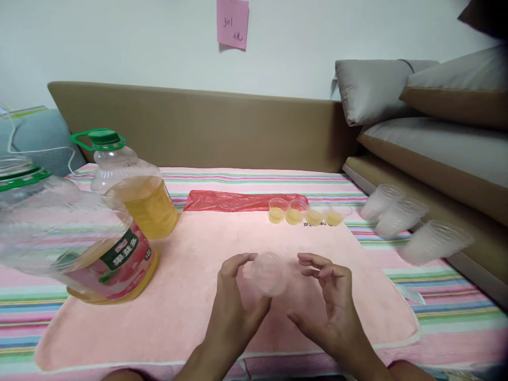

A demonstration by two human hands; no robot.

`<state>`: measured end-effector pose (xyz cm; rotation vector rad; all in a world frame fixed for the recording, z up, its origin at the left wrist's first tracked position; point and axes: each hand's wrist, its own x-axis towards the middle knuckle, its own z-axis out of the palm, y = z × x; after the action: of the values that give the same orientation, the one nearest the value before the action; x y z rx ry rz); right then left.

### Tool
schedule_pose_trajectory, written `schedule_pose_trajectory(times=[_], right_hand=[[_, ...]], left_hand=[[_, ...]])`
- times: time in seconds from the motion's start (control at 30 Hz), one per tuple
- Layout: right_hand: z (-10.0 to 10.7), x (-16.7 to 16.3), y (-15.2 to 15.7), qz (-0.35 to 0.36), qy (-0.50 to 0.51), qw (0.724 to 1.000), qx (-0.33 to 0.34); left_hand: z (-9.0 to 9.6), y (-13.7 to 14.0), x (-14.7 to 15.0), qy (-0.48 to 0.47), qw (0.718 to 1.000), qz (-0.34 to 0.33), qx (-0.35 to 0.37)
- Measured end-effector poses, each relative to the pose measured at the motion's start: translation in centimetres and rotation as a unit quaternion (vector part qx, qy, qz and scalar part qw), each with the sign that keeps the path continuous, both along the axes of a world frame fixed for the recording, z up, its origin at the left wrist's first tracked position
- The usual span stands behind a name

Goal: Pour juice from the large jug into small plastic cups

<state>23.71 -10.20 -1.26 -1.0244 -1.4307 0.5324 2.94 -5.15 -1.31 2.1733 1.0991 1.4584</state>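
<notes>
A clear plastic cup (270, 275) is held by my left hand (238, 299), thumb below and fingers at its upper left side. Its round opening faces me, and I see no juice in it. My right hand (329, 301) is just right of the cup, fingers curved and apart, touching nothing. Beyond my hands stand several small cups in a row, each with some yellow juice, such as the leftmost cup (277, 212) and the rightmost cup (334, 217). All this is over a pink mat (190, 296).
Two large juice bottles stand at left: a labelled near bottle (127, 264) and a green-capped far bottle (146, 203). A red plastic bag (226, 201) lies behind the mat. Stacks of clear cups (432, 243) lie at right beside grey cushions (448, 143). A pink note (232, 24) hangs on the wall.
</notes>
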Motion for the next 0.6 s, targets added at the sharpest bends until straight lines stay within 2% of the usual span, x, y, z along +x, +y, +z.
schedule_pose_trajectory(times=[0.07,0.13,0.33,0.6], right_hand=[[0.02,-0.11,-0.1,-0.009,-0.027,1.0,0.002],[-0.02,-0.21,-0.2,-0.012,-0.058,0.998,0.0],[0.03,-0.43,-0.19,-0.009,-0.093,0.996,0.009],[0.36,-0.41,-0.26,-0.008,-0.091,0.996,0.005]], left_hand=[[-0.06,0.1,0.09,0.023,0.998,-0.005,0.053],[-0.17,0.01,0.29,0.037,0.996,-0.015,0.075],[-0.27,-0.43,0.62,0.064,0.994,-0.033,0.078],[0.06,-0.62,0.72,0.088,0.992,-0.037,0.087]])
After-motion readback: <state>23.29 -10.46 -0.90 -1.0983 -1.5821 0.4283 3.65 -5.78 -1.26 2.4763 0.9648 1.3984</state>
